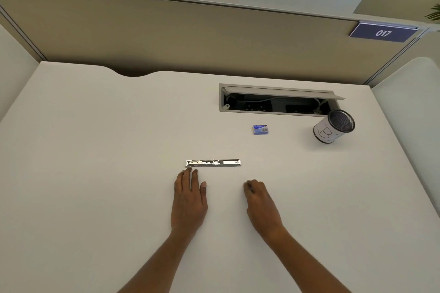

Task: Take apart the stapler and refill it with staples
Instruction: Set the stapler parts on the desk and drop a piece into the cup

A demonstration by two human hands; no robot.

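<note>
A slim, shiny metal stapler lies flat and opened out lengthwise on the white desk, running left to right near the middle, just beyond the person's hands. The left hand lies palm down on the desk with its fingers straight and held close together, the thumb set slightly apart; the fingertips reach the stapler's left end, though whether they touch it or stop just short cannot be told. The right hand rests nearer and to the right of the stapler, apart from it, its fingers curled under towards the desk; whether they pinch anything is hidden. Farther off and to the right sits a small blue cardboard staple box, and beyond it a recessed grey cable hatch stands open. At the hatch's right end is a black mesh pen cup wrapped in white paper marked "B". A beige partition at the far edge carries a dark blue sign reading 017.
</note>
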